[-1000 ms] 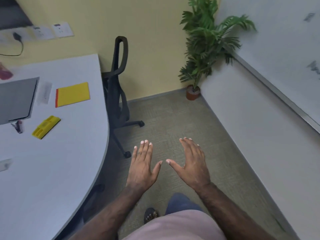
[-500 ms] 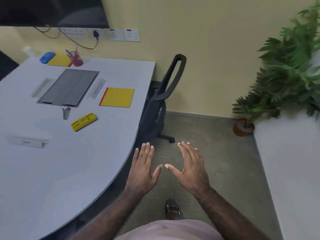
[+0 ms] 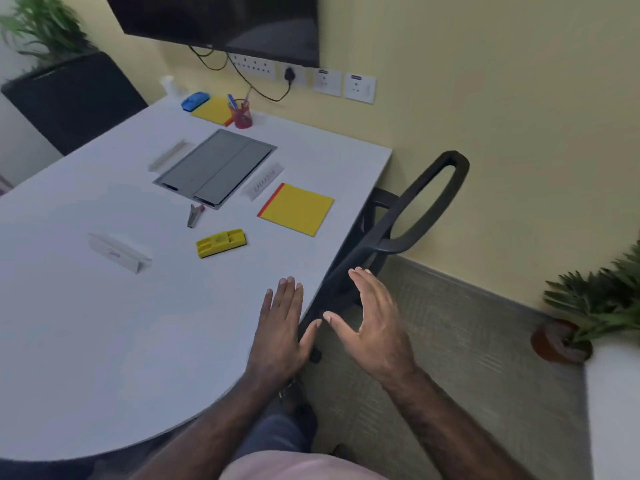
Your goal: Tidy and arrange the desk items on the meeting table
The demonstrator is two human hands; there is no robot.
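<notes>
The white meeting table (image 3: 104, 341) carries a yellow notepad (image 3: 298, 209), a yellow duster (image 3: 221, 242), a small stapler (image 3: 194, 215), a white name plate (image 3: 119, 252), two more name plates (image 3: 265, 180) (image 3: 170, 154) beside the grey cable hatch (image 3: 214, 168), a second yellow pad (image 3: 211, 110), a blue duster (image 3: 195, 99) and a red pen cup (image 3: 241, 114). My left hand (image 3: 282, 334) hovers flat over the table's near right edge, fingers apart, holding nothing. My right hand (image 3: 372, 327) is open beside it, over the floor, near the chair.
A black office chair (image 3: 408, 216) stands tucked at the table's right edge. A dark screen (image 3: 221, 22) hangs on the yellow wall above sockets and cables. A black cabinet (image 3: 69, 98) with a plant stands far left; a potted plant (image 3: 568, 341) sits at right.
The view has swung left, bringing the whole table and its items into sight. Both hands stay open and now sit nearer the table, the left one over its edge.
</notes>
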